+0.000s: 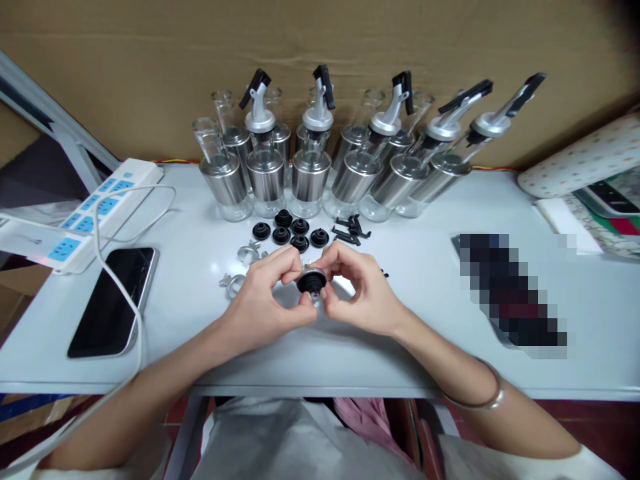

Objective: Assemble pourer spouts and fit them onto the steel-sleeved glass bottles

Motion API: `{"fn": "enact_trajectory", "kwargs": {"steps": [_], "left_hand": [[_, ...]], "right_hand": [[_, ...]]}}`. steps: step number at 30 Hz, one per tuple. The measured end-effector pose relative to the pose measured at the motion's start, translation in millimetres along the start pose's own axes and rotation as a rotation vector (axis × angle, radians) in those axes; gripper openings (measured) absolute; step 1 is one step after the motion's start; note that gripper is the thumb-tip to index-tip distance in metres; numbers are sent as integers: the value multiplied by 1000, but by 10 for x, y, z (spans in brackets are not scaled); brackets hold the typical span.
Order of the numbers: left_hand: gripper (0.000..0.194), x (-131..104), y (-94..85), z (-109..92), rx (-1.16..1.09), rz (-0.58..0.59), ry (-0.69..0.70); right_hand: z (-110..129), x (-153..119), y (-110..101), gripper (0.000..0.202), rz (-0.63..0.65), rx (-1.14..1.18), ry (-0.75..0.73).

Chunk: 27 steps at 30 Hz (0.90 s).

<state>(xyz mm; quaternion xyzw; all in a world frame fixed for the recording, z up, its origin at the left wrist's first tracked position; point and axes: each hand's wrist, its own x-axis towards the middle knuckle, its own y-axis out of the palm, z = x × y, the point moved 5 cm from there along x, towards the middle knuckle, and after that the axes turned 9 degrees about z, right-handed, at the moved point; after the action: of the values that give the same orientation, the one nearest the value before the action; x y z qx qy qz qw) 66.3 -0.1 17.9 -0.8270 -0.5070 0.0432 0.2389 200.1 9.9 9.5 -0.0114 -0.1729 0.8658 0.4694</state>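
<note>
Both hands meet over the middle of the white table [430, 293]. My left hand [265, 300] and my right hand [357, 290] together pinch a silver pourer cap with a black rubber stopper [311, 282] set in it. Just beyond the fingers lie several loose black rubber stoppers [290, 233] and small black lever pieces [351, 230]. A few silver spout parts [240, 267] rest left of my left hand.
Several glass and steel dispenser bottles [310, 170] stand in rows at the back, some fitted with spout tops. A dark phone [114, 300] and a white power strip [100, 207] with its cable lie at the left. A blurred dark object [510, 293] sits right.
</note>
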Motion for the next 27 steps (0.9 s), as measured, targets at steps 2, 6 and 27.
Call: {"fn": "enact_trajectory", "kwargs": {"steps": [2, 6, 27], "left_hand": [[30, -8, 6, -11, 69, 2, 38], [27, -22, 11, -6, 161, -43, 117], [27, -13, -15, 77, 62, -51, 167]], "right_hand": [[27, 2, -32, 18, 93, -72, -28], [78, 4, -129, 17, 161, -205, -57], [106, -9, -366, 18, 17, -175, -69]]}}
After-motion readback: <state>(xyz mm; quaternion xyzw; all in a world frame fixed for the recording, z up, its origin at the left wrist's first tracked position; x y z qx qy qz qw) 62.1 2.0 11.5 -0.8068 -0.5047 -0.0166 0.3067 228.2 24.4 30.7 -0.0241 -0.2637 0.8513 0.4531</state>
